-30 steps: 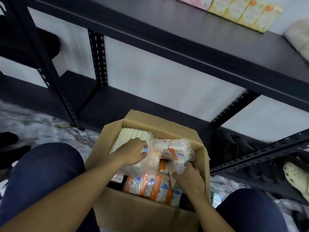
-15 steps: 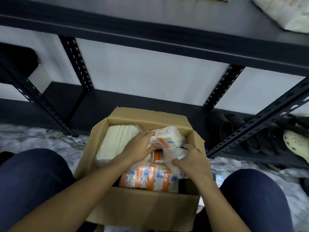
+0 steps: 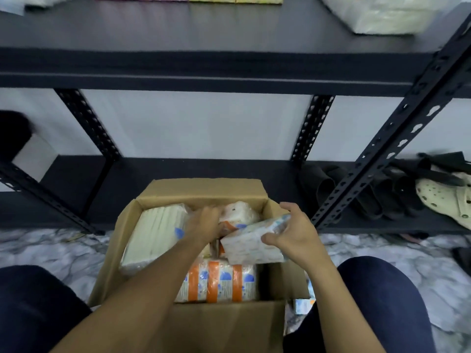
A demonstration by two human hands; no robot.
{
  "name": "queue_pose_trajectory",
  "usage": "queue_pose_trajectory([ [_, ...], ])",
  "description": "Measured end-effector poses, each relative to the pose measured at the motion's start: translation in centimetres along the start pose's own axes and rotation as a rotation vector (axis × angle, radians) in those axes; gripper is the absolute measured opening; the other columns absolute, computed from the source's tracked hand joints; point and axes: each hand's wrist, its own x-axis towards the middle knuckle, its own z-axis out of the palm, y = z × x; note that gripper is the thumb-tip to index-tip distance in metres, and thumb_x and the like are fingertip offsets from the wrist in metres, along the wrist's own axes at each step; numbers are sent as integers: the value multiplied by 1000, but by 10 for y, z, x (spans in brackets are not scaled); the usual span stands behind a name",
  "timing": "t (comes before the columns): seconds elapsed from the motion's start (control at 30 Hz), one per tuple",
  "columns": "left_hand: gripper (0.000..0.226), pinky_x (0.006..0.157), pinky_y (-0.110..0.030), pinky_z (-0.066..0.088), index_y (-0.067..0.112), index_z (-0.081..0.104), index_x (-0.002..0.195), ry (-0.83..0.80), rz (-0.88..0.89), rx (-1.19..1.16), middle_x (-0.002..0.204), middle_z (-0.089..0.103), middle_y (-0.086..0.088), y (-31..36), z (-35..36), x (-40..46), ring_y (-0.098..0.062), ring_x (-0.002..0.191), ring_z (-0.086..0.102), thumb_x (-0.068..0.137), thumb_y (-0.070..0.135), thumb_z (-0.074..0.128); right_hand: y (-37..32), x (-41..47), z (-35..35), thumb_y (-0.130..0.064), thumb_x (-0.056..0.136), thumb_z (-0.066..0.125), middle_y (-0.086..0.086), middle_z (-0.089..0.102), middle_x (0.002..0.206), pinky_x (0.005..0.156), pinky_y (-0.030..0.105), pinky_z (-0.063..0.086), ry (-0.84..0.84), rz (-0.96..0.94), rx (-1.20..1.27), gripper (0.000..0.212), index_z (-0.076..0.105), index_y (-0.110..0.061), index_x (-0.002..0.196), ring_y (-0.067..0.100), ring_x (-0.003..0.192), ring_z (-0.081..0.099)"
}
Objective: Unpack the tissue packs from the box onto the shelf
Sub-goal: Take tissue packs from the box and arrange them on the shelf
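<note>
Box (image 3: 204, 327) on floor (image 3: 58, 253) between knees, shelf (image 3: 204, 67) at 12 o'clock. Inside box: tall pack (image 3: 153, 238) at 9, banded pack (image 3: 219, 281) at 6, tissue pack (image 3: 252, 243) at 3 in right hand (image 3: 293, 235). Shoes (image 3: 382, 197) at 2 on bottom shelf (image 3: 254, 169).

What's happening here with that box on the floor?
A person is unpacking an open brown cardboard box in front of a black metal shelf. Their right hand grips a white, blue-patterned tissue pack, tilted above the box. Their left hand reaches among the packs inside, where orange-striped packs remain.
</note>
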Motion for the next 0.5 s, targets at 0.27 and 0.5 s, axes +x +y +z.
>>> queue_pose_trajectory([
  [0.27,7,71,-32,52,27,66,85,23,-30,83,86,69,4,4,-9,4,-18,82,66,88,26,60,-5,0,-5,-37,58,84,0,52,116,88,35,51,30,-36,-52,83,42,-46,128,20,107,53],
  [0.5,17,55,-21,41,24,62,74,187,-81,-184,73,66,8,-31,-49,-32,-8,66,60,91,21,60,-62,-11,-42,-31,67,87,-1,54,122,93,27,46,-79,-198,-182,84,44,-39,138,15,112,51],
])
